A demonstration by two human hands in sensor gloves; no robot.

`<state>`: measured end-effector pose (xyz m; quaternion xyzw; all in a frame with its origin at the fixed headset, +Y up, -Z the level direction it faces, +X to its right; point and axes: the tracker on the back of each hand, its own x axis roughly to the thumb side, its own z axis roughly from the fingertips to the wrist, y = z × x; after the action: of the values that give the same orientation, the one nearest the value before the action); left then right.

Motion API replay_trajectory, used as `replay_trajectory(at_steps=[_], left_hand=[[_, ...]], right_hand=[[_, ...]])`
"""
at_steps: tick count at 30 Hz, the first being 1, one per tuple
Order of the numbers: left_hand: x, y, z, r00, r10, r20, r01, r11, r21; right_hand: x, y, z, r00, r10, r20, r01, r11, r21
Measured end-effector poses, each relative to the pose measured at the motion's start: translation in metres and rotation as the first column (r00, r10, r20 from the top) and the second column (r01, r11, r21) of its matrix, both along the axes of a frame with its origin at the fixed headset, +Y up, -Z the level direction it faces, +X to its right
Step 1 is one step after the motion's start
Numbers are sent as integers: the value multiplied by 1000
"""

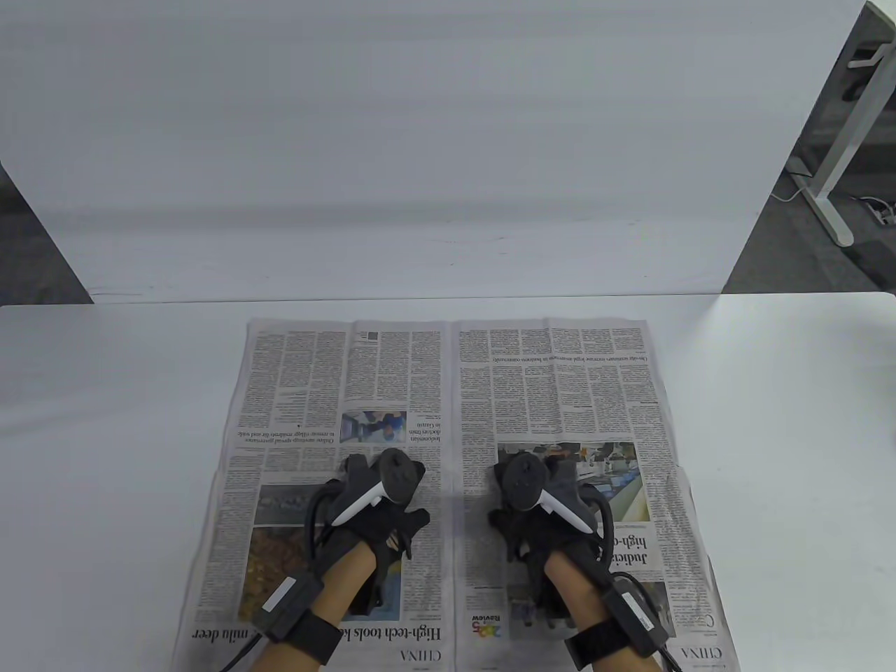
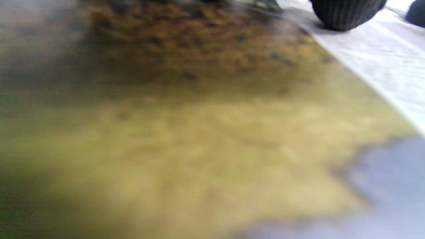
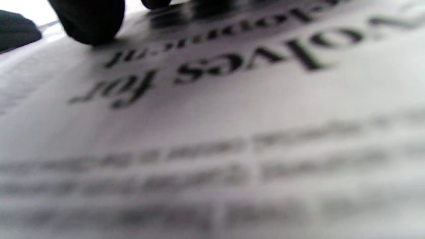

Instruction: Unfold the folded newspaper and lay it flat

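- Both forearms entered from the bottom edge of the table view, each cut off below a strapped wrist box.
- On the left page, the left hand (image 1: 378, 514) rested palm down on the newspaper (image 1: 448, 420), just left of the centre fold; the tracker (image 1: 378, 486) strapped to its back hid most of the fingers, so whether they were spread or drawn together could not be told.
- On the right page, the right hand (image 1: 542, 507) lay palm down in the same way, just right of the fold, with its own tracker (image 1: 539, 490) covering the knuckles; how its fingers lay could not be told either.
- Neither hand pinched or lifted any sheet that showed.
- Opened to a two-page spread, the newspaper lay flat on the white table (image 1: 105, 455), its print upside down to the camera and its near edge cut off by the frame.
- From the left wrist view only a blurred brown and yellow printed photo (image 2: 199, 126) and one dark fingertip (image 2: 347, 13) touching the paper at the top edge could be made out.
- From the right wrist view a dark fingertip (image 3: 89, 21) pressed on the page above a blurred headline (image 3: 212, 66); the smaller text below it was unreadable.
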<state>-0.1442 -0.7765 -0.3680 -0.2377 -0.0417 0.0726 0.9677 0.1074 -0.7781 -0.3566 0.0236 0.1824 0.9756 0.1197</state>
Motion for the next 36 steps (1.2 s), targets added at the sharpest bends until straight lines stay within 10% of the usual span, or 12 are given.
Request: replay_trajectory(at_steps=[36], left_hand=[[-141, -3, -10, 889, 90, -449, -91, 996, 20]], right_hand=[[145, -5, -2, 897, -48, 439, 47, 999, 14]])
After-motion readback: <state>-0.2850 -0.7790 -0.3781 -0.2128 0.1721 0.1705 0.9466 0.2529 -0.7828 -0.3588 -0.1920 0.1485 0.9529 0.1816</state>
